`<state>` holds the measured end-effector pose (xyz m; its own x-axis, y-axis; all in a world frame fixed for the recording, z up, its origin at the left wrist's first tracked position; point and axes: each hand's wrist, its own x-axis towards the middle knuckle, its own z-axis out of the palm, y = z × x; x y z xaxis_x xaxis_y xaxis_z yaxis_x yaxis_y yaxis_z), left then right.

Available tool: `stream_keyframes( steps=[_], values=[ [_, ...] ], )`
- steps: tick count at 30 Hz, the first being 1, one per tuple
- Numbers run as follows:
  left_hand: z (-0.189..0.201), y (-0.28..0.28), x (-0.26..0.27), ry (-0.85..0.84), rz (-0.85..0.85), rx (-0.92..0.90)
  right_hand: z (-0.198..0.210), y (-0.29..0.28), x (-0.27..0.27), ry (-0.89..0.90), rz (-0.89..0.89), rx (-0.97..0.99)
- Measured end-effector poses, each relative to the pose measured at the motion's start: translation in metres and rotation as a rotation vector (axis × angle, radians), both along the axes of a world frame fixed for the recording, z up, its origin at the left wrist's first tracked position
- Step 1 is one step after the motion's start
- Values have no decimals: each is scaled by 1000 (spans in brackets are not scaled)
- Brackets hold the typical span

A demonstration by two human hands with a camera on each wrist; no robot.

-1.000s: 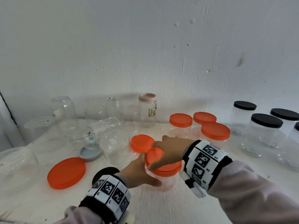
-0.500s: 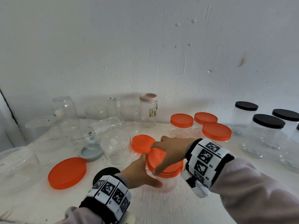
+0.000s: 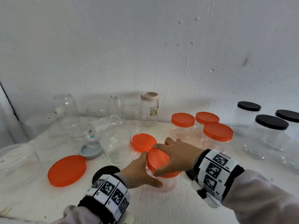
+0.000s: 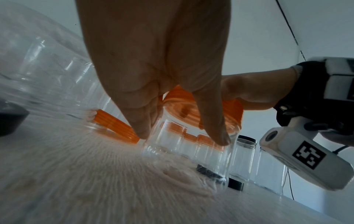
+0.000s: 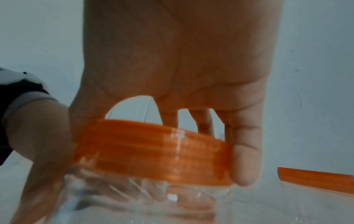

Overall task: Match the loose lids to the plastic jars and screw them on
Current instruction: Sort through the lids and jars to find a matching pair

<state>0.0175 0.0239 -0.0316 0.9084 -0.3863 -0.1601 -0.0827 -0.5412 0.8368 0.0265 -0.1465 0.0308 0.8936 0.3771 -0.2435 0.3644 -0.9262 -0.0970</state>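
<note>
A clear plastic jar [image 3: 168, 183] stands on the white table near the front middle. My left hand [image 3: 139, 170] grips its body from the left; in the left wrist view the fingers [image 4: 216, 128] wrap the jar [image 4: 191, 150]. An orange lid [image 3: 159, 160] sits on the jar's mouth, and my right hand [image 3: 174, 156] grips it from above. In the right wrist view the fingers [image 5: 245, 159] curl round the orange lid [image 5: 153, 151]. Loose orange lids lie nearby: a small one [image 3: 143, 142] and a large one [image 3: 67, 170].
Three orange-lidded jars [image 3: 217, 133] stand behind my right hand and black-lidded jars [image 3: 270, 126] at the right. Several open clear jars [image 3: 116, 147] and a grey lid [image 3: 90, 151] crowd the left; a beige-capped jar [image 3: 149, 109] stands by the wall. A black lid [image 3: 105, 171] lies beside my left wrist.
My right hand has turned on the orange lid, its fingers shifting round the rim. The left hand still holds the jar in the same place.
</note>
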Motion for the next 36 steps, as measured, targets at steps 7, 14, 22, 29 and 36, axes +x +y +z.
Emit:
stream_keyframes(
  steps=[7, 14, 22, 29, 36],
  values=[
    [2, -2, -2, -20, 14, 26, -10, 2, -7, -92, -47, -2],
    [5, -6, -7, -20, -1, 39, -9, -4, -3, -47, -27, 46],
    [37, -1, 2, -237, 46, 287, 6, -28, 46, -7, -169, 144],
    [69, 20, 37, -437, 205, 637, -3, -49, 96, -50, -345, 101],
    [59, 47, 60, -104, 335, 866, -5, -63, 115, -61, -436, 102]
  ],
)
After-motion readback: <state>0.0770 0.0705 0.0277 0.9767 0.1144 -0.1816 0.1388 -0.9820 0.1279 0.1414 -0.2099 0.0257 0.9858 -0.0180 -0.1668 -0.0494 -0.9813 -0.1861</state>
